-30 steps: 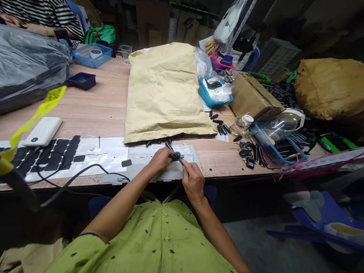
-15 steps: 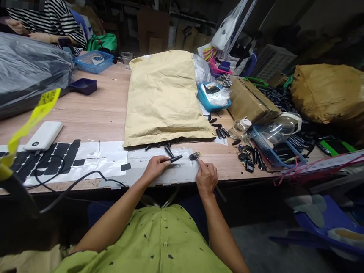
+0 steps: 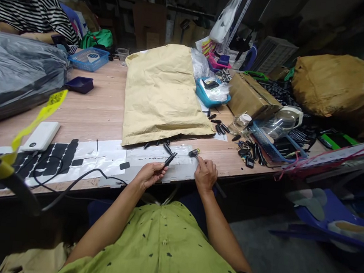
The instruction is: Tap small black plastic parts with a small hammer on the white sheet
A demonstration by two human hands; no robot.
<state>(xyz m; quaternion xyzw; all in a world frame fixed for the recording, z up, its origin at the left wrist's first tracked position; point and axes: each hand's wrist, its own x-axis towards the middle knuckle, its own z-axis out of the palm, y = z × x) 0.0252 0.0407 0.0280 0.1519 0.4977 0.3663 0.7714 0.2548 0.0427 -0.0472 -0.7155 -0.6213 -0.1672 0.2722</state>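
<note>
My left hand [image 3: 150,174] pinches a small black cylindrical piece [image 3: 170,159] over the white board [image 3: 141,163] at the table's front edge. To its right, my right hand [image 3: 206,174] is wrapped round the handle of a small hammer [image 3: 194,153], its dark head over the board's right end. Several black pieces lie along the lower edge of a large tan paper bag [image 3: 166,97], just beyond my hands. A white sheet with black stickers [image 3: 64,156] lies to the left.
A white power bank [image 3: 42,136] with a cable is at left. Blue baskets [image 3: 89,58], a dark tray [image 3: 80,84], a cardboard box [image 3: 252,96], a clear jar [image 3: 240,124] and loose black parts stand around. Behind at left sits a person in a striped top [image 3: 36,11].
My left hand has shifted slightly left and down, and the black piece is now tilted more steeply. My right hand still holds the hammer in nearly the same place. The view has shifted a little.
</note>
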